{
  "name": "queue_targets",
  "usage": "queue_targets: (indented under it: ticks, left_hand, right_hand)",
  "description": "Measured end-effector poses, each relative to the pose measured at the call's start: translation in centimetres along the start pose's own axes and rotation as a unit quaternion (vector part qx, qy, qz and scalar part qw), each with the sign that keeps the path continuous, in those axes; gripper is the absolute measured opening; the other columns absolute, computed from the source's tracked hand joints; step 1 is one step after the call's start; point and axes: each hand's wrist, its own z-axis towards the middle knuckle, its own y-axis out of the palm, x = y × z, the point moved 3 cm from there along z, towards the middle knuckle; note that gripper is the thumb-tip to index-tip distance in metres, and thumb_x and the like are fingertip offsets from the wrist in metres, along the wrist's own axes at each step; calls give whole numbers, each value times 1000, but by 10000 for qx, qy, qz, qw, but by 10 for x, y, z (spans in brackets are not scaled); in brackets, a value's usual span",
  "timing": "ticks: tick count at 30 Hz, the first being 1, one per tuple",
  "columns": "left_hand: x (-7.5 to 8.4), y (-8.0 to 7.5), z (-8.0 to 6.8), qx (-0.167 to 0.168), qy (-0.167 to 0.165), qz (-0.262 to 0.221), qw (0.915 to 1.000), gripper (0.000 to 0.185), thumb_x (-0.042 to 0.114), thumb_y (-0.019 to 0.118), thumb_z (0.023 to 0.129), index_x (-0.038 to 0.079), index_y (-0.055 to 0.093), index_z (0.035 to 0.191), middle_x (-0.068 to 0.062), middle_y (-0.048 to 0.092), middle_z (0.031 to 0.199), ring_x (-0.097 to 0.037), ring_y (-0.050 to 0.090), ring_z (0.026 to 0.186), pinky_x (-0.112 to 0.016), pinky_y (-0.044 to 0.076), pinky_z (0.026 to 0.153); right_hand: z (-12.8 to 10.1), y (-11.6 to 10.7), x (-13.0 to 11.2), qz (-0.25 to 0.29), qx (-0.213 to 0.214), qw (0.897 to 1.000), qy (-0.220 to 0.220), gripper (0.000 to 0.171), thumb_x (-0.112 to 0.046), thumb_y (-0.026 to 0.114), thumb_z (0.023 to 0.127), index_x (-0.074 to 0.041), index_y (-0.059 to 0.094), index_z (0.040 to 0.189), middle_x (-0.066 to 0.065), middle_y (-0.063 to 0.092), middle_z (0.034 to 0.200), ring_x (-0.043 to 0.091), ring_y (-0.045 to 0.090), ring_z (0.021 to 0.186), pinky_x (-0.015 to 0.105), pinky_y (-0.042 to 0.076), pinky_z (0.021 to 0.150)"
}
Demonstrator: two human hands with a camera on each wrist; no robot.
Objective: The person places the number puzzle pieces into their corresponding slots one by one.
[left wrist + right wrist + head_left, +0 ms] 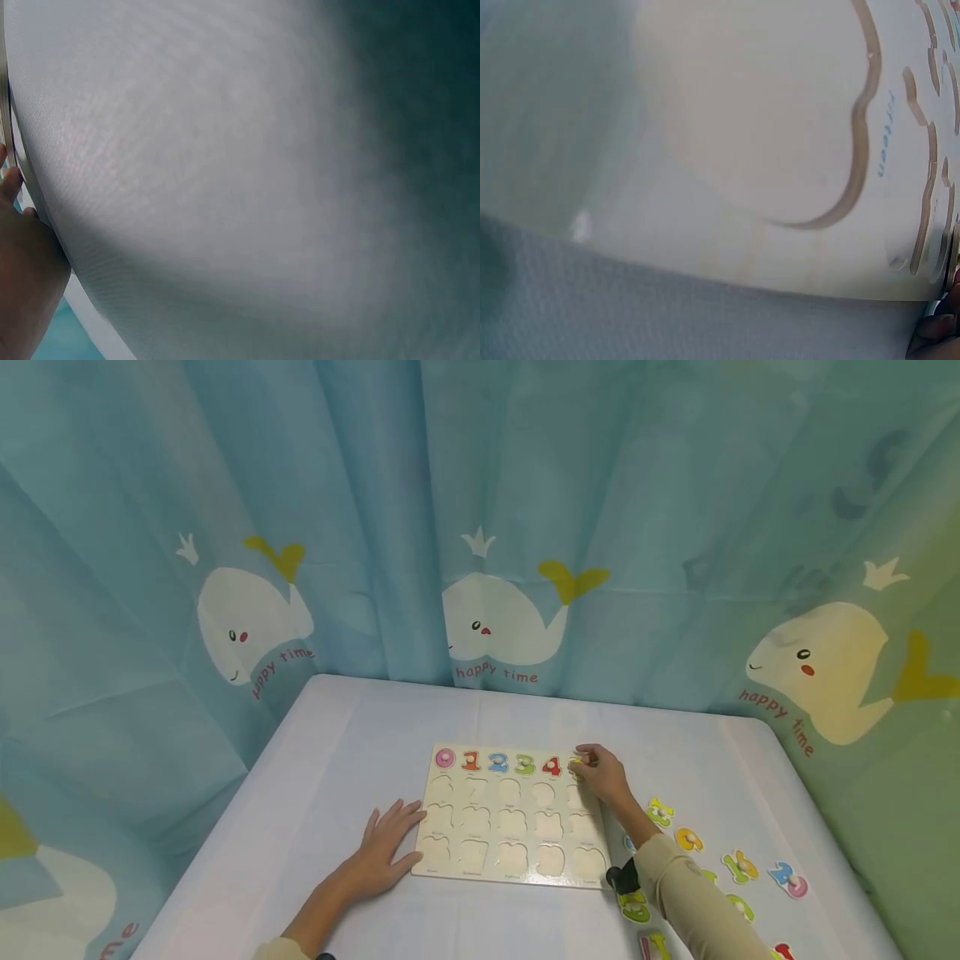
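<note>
A wooden number puzzle board [491,797] lies on the white table. Along its top row sit coloured number pieces, from a pink 0 [445,758] to a red 4 [552,766]; the rows below show bare recesses. My right hand [604,777] pinches a yellow number piece [576,766] at the top right recess, its fingers hiding most of the piece. In the right wrist view only the fingertips [939,328] show at the lower right corner. My left hand [382,852] rests on the table with spread fingers, fingertips and thumb at the board's left edge.
Loose number pieces lie right of the board, among them an orange one [688,839], a blue and pink one [789,880] and a green one [634,908]. My right sleeve [693,893] covers part of them. A whale-print curtain [375,527] hangs behind the table.
</note>
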Motion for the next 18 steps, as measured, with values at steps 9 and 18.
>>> queue_targets:
  ticks: [9, 18]
  left_hand:
    - [-2, 2, 1, -71, -50, 58, 9999, 56, 28, 56, 91, 6, 41, 140, -13, 32, 149, -37, 17, 138, -59, -2, 106]
    - [-4, 3, 0, 26, 15, 49, 10000, 56, 28, 57, 91, 6, 42, 140, -13, 33, 148, -38, 17, 138, -60, -2, 106]
  right_hand:
    - [0, 0, -2, 147, 61, 9998, -142, 33, -9, 64, 89, 4, 57, 119, 9, 56, 89, 29, 58, 91, 39, 46, 74]
    - [0, 5, -3, -396, 203, 9981, -436, 31, -6, 69, 84, 7, 59, 111, 8, 54, 82, 27, 55, 82, 43, 45, 76]
